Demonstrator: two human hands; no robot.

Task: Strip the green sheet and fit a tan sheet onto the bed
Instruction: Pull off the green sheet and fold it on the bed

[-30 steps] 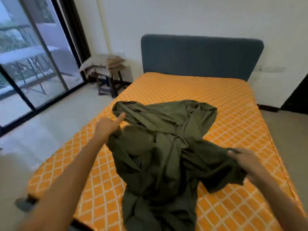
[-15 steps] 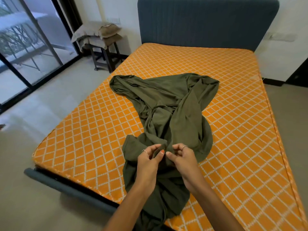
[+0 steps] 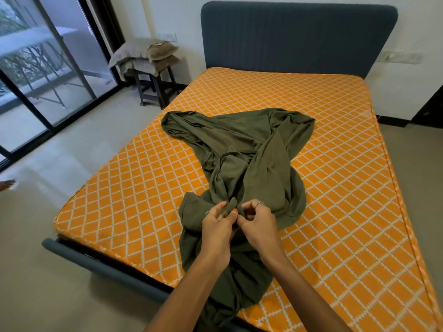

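Since a second ago the hands have come together from wide apart, and the green sheet (image 3: 249,168) has dropped from a lifted spread into a long bunch on the mattress (image 3: 134,202). Compared with half a second ago, little differs.

Nearest, the sheet's soft, matte, olive cloth spills over the mattress's foot edge in heavy folds. Just above that, the left hand (image 3: 217,227) and right hand (image 3: 260,226) meet side by side, backs up, fingers curled, each pinching the same small ridge of green cloth between thumb and fingertips. Both forearms reach in from the foot of the mattress.

Beyond the hands the sheet narrows into twisted pleats, then fans into a loose, rumpled triangle around the mattress's middle. The mattress is bare: orange fabric with a white diamond lattice and piped edges. Behind it stands a padded blue-grey headboard (image 3: 297,34) with vertical ribs. Left of the headboard, a dark wooden stool (image 3: 155,87) carries folded tan cloth (image 3: 143,52).
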